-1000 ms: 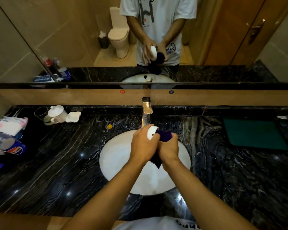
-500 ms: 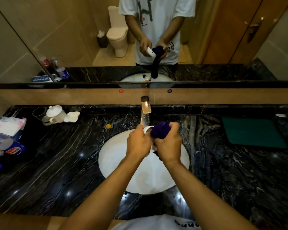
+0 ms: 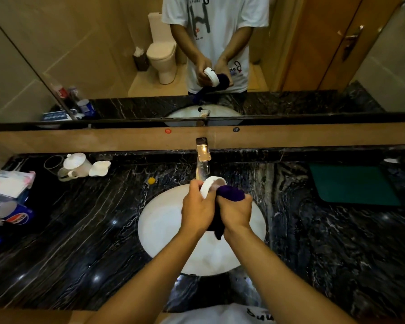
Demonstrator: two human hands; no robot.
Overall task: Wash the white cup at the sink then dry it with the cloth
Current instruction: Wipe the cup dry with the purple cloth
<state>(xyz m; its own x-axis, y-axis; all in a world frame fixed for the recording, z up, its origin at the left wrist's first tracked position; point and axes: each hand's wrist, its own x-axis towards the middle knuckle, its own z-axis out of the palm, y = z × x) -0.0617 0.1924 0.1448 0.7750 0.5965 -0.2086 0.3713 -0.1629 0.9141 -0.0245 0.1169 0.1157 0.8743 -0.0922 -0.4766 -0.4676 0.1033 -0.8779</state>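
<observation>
Both hands met over the white sink [image 3: 164,230], right in front of the tap [image 3: 202,157]. The left hand [image 3: 197,210] was wrapped around the white cup [image 3: 208,185], fingers closed on its side, with the cup tipped so its mouth faced to the right, toward the other hand. The right hand [image 3: 236,211] was clenched on the dark purple cloth [image 3: 230,192], pressing a bunched wad of it against the cup's open mouth (how far inside it reached could not be told). The cup sat just beyond the left knuckles and touched the cloth on its right side. The rest of the cloth hung down between the two wrists, its loose end dangling over the basin.

Well off to the left of the left hand, on the black marble counter [image 3: 80,242], stood a white lidded pot [image 3: 76,164] with a small white dish [image 3: 100,168] beside it, and nearer the hands a little yellow object [image 3: 151,180]. Further left lay a tissue pack [image 3: 10,183] and a bottle with a blue label [image 3: 12,212]. Well to the right of the right hand, a green mat [image 3: 353,183] lay flat on the counter. The mirror [image 3: 103,54] above showed the same grip from the front: cup in one hand, cloth in the other.
</observation>
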